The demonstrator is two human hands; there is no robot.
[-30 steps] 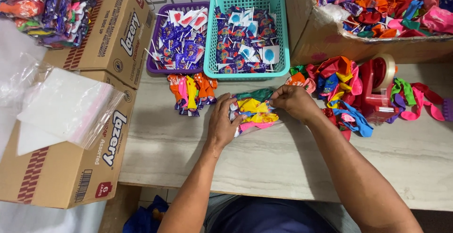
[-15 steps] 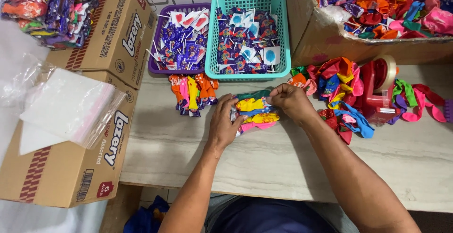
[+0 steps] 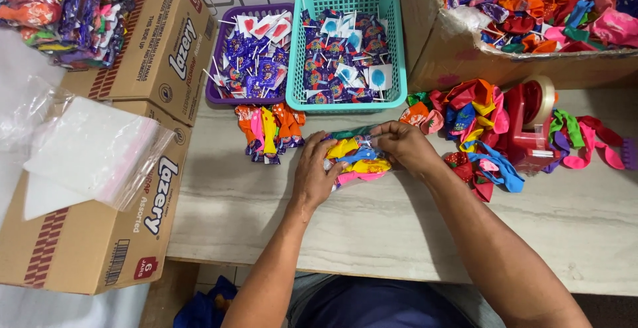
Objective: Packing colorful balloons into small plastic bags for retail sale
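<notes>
Both hands work on a small clear bag of coloured balloons (image 3: pixel 355 158) lying on the marble counter (image 3: pixel 372 221). My left hand (image 3: pixel 318 172) grips the bag's left side, fingers curled over it. From the right, my right hand (image 3: pixel 404 145) pinches its top right edge. Yellow, blue, pink and green balloons show through the plastic between the hands.
Finished balloon packets (image 3: pixel 269 132) lie just left of the hands. Behind are a purple basket (image 3: pixel 219 55) and a teal basket (image 3: pixel 392 49) of wrapped lollipops. Loose balloons (image 3: pixel 472 112) and a red tape dispenser (image 3: pixel 531 125) sit to the right, cardboard boxes (image 3: pixel 100 235) and clear bags (image 3: pixel 86 152) to the left.
Both hands stay on the balloon bag and have shifted only slightly, the fingers working along its top edge. Nothing else has moved.
</notes>
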